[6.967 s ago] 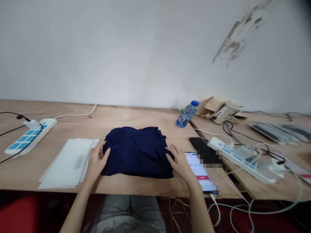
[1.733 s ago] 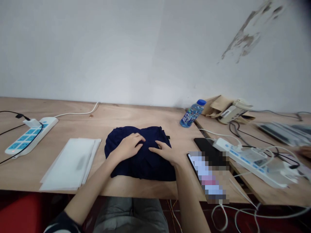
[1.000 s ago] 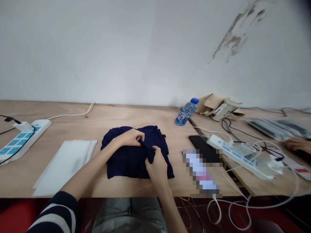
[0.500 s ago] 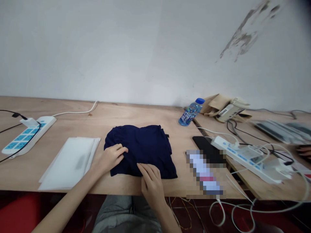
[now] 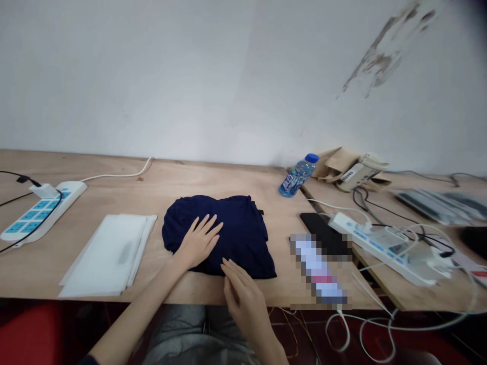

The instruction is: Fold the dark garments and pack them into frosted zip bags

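Here we see the left hand [image 5: 200, 244] spread open, palm down on the navy folded garment [image 5: 241, 223]; half a second ago those fingers were curled farther left. That suggests pressing the fabric flat rather than plucking at it. Our right hand [image 5: 243, 291] sits at the near edge, fingers together; whether it pinches the hem, we can't tell. The garment lies mid-table near the front of the wooden tabletop [image 5: 122, 195], between white translucent plastic sleeves [image 5: 102, 253] and a blurred-out phone [image 5: 314, 263], with a blue-capped bottle [image 5: 297, 177] beyond.
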The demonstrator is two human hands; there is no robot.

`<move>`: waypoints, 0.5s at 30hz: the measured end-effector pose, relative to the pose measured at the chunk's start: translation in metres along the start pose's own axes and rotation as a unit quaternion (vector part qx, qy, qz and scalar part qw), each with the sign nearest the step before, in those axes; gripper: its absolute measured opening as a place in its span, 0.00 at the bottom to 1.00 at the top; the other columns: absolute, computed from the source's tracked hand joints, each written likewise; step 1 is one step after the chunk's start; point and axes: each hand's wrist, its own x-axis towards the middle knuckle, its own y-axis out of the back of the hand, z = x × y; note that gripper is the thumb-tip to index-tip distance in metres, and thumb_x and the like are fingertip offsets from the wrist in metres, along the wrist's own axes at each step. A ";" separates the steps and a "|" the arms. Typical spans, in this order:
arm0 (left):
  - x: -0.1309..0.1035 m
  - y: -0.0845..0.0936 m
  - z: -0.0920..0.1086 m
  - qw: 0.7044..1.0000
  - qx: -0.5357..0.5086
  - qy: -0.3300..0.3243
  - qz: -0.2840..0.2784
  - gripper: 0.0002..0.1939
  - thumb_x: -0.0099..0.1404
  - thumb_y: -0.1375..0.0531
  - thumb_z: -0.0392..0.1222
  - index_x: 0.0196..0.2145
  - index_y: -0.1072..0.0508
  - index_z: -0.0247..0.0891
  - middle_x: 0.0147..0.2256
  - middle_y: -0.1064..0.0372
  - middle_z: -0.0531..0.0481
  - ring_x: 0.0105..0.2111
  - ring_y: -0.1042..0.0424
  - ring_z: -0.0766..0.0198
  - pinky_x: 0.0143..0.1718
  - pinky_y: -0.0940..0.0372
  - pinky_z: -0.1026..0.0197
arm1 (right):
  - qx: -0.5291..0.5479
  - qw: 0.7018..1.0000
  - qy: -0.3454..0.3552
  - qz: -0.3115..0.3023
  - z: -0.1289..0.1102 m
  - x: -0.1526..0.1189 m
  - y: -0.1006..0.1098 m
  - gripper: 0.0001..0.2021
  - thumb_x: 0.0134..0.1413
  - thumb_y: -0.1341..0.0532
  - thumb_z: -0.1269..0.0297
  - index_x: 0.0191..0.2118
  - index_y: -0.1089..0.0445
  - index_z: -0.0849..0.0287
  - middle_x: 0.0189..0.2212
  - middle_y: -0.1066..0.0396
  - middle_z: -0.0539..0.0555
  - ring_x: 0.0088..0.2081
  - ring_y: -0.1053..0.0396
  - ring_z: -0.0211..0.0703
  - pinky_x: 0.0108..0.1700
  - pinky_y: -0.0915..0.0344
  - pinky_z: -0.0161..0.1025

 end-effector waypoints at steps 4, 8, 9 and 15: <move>-0.002 -0.008 -0.005 1.000 0.015 0.024 0.000 0.24 0.73 0.55 0.47 0.64 0.43 0.46 0.66 0.50 0.47 0.67 0.53 0.51 0.64 0.50 0.41 | 0.024 0.999 -0.017 0.016 0.001 0.002 0.009 0.17 0.61 0.45 0.71 0.53 0.30 0.57 0.49 0.26 0.57 0.52 0.29 0.46 0.51 0.28 0.44; -0.007 -0.005 0.000 1.000 0.004 0.022 0.019 0.28 0.70 0.51 0.51 0.66 0.45 0.45 0.68 0.55 0.45 0.67 0.56 0.46 0.64 0.52 0.38 | 0.011 0.990 -0.088 0.105 0.007 0.027 0.011 0.14 0.62 0.46 0.66 0.50 0.30 0.58 0.43 0.25 0.59 0.46 0.27 0.47 0.48 0.29 0.45; -0.007 -0.004 0.002 1.000 -0.005 0.020 0.022 0.30 0.70 0.50 0.52 0.66 0.46 0.43 0.68 0.56 0.43 0.67 0.57 0.44 0.64 0.52 0.37 | -0.002 0.988 -0.108 0.111 0.009 0.035 0.008 0.14 0.62 0.45 0.65 0.50 0.30 0.59 0.43 0.25 0.60 0.46 0.28 0.49 0.48 0.30 0.47; -0.012 0.000 0.006 0.996 -0.035 0.059 0.051 0.29 0.71 0.52 0.45 0.67 0.52 0.39 0.67 0.53 0.39 0.67 0.54 0.44 0.64 0.50 0.39 | -0.079 0.982 -0.167 -0.028 0.019 0.067 -0.012 0.15 0.56 0.40 0.60 0.45 0.27 0.65 0.36 0.23 0.64 0.39 0.26 0.57 0.41 0.31 0.48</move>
